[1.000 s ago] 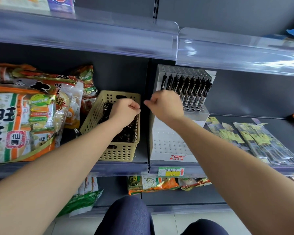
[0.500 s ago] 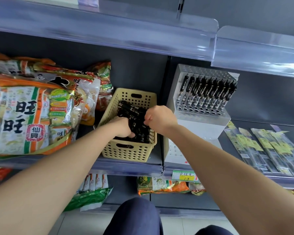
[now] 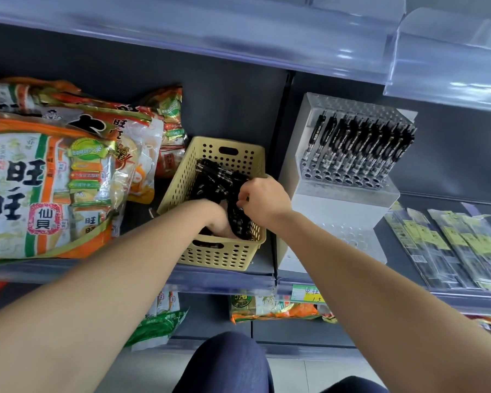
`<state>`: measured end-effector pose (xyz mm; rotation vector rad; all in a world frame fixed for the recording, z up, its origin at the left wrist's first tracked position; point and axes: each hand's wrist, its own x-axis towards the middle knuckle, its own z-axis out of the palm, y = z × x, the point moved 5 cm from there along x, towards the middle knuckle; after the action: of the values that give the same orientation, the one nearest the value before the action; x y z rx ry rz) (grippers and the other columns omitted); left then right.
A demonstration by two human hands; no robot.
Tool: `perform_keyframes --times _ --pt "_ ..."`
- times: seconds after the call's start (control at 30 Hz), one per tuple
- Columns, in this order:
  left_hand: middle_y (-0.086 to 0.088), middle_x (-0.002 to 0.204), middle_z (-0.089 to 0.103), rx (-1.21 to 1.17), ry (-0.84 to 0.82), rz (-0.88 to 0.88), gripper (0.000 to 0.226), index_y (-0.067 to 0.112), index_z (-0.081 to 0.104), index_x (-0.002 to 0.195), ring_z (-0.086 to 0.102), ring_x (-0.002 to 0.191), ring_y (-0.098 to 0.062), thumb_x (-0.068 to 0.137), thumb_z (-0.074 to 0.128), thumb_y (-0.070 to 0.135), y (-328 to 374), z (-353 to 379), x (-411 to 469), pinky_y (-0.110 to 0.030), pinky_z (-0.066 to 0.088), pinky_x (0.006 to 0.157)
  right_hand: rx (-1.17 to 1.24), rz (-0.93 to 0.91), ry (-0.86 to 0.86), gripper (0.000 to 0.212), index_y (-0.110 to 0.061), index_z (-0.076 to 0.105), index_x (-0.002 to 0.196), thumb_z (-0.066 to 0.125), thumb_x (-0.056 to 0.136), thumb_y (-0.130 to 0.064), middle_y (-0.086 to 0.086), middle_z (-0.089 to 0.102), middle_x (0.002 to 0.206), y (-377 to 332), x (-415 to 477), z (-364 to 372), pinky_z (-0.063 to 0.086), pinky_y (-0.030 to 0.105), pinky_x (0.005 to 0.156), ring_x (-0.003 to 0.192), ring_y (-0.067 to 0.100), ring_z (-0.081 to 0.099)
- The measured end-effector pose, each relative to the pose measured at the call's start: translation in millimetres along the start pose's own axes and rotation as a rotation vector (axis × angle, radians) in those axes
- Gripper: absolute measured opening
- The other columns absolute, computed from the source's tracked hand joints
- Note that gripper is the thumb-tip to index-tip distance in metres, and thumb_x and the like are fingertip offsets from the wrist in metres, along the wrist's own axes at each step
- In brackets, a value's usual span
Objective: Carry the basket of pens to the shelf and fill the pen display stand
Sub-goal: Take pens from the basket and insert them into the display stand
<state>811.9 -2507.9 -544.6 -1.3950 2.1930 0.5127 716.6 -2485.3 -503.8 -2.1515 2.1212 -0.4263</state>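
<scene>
A beige perforated basket [image 3: 182,180] stands on the middle shelf, holding a heap of black pens [image 3: 213,177]. My left hand [image 3: 217,221] is sunk deep in the basket among the pens; its fingers are hidden. Above the basket's right rim, my right hand [image 3: 262,198] has its fingers curled and pinches black pens at the top of the heap. Right of the basket stands the white pen display stand [image 3: 343,205], with one back row of black pens [image 3: 357,143] upright in its holes and the front holes bare.
Large orange-and-white snack bags [image 3: 48,177] crowd the shelf left of the basket. Flat packs of pens [image 3: 448,245] lie right of the stand. A clear plastic shelf lip [image 3: 210,26] overhangs above. More snack packs sit on the lower shelf; my knee [image 3: 227,364] is below.
Both hands dropped from in front of the stand into the basket. The left hand went deeper among the pens, and the right hand took hold of pens. The view shifted left.
</scene>
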Motion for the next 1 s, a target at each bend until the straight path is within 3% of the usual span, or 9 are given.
perform_keyframes --times 0.07,0.17,0.4,0.5,0.57,0.77,0.83,0.93,1.0 --pt "-0.017 0.148 0.034 0.049 0.017 -0.029 0.068 0.005 0.014 0.151 0.039 0.131 -0.03 0.098 0.049 0.03 -6 0 5 -0.032 0.036 0.1 0.014 0.002 0.013 0.012 -0.019 0.072 0.089 0.06 0.088 -0.018 0.001 0.069 0.095 0 0 1 0.049 0.034 0.088 0.112 0.021 0.049" --pt "-0.016 0.148 0.027 0.141 0.079 -0.09 0.092 0.019 -0.001 0.153 0.044 0.124 -0.031 0.087 0.064 0.014 -16 1 4 -0.035 0.048 0.095 0.051 0.006 0.027 0.014 -0.019 0.072 0.085 0.059 0.087 -0.013 -0.001 0.07 0.093 1 1 3 0.046 0.032 0.093 0.11 0.02 0.052" --pt "-0.009 0.115 0.054 0.067 0.402 0.011 0.063 0.022 0.037 0.14 0.055 0.089 -0.024 0.084 0.067 0.02 -21 -22 6 -0.034 0.049 0.066 0.11 0.017 0.086 0.015 -0.018 0.072 0.086 0.058 0.086 -0.012 0.002 0.069 0.09 2 0 2 0.048 0.032 0.079 0.099 0.021 0.054" --pt "-0.008 0.12 0.049 0.13 0.599 0.033 0.057 0.025 0.043 0.133 0.054 0.107 -0.027 0.083 0.069 0.03 -13 -39 6 -0.04 0.048 0.084 0.115 0.003 0.106 0.019 -0.015 0.072 0.09 0.054 0.087 -0.012 0.008 0.068 0.091 1 -1 -1 0.049 0.033 0.078 0.096 0.025 0.056" --pt "-0.01 0.13 0.038 0.203 0.619 0.029 0.062 0.027 0.044 0.132 0.041 0.123 -0.03 0.079 0.072 0.041 -11 -45 9 -0.043 0.036 0.101 0.123 0.001 0.109 0.02 -0.015 0.072 0.089 0.053 0.086 -0.013 0.009 0.068 0.091 1 -1 -1 0.05 0.034 0.077 0.095 0.026 0.057" --pt "-0.001 0.16 -0.004 0.321 0.48 0.117 0.094 0.037 0.026 0.146 -0.007 0.147 -0.025 0.067 0.072 0.06 -13 -40 31 -0.053 0.0 0.116 0.125 -0.015 0.153 0.02 -0.013 0.071 0.083 0.051 0.084 -0.01 0.006 0.068 0.085 1 -2 -2 0.042 0.028 0.068 0.088 0.024 0.056" --pt "0.004 0.161 -0.002 0.348 0.386 0.164 0.098 0.034 0.018 0.15 -0.013 0.147 -0.021 0.071 0.071 0.057 -13 -40 35 -0.055 -0.006 0.116 0.119 -0.015 0.163 0.02 -0.012 0.07 0.083 0.051 0.084 -0.009 0.005 0.068 0.084 1 -2 -3 0.038 0.026 0.066 0.087 0.023 0.056" --pt "0.002 0.153 0.03 0.14 0.297 0.209 0.093 0.028 0.027 0.147 0.032 0.139 -0.025 0.071 0.079 0.043 -13 -36 41 -0.045 0.033 0.111 0.124 -0.011 0.171 0.018 -0.012 0.07 0.083 0.052 0.084 -0.009 0.006 0.067 0.083 2 -2 -2 0.036 0.025 0.066 0.086 0.023 0.055" --pt "-0.002 0.147 0.033 0.001 0.258 0.192 0.099 0.026 0.026 0.148 0.046 0.126 -0.029 0.068 0.084 0.029 -15 -35 42 -0.04 0.046 0.1 0.125 -0.009 0.176 0.017 -0.012 0.069 0.082 0.053 0.084 -0.01 0.006 0.066 0.083 2 -1 -2 0.034 0.025 0.065 0.085 0.023 0.055"
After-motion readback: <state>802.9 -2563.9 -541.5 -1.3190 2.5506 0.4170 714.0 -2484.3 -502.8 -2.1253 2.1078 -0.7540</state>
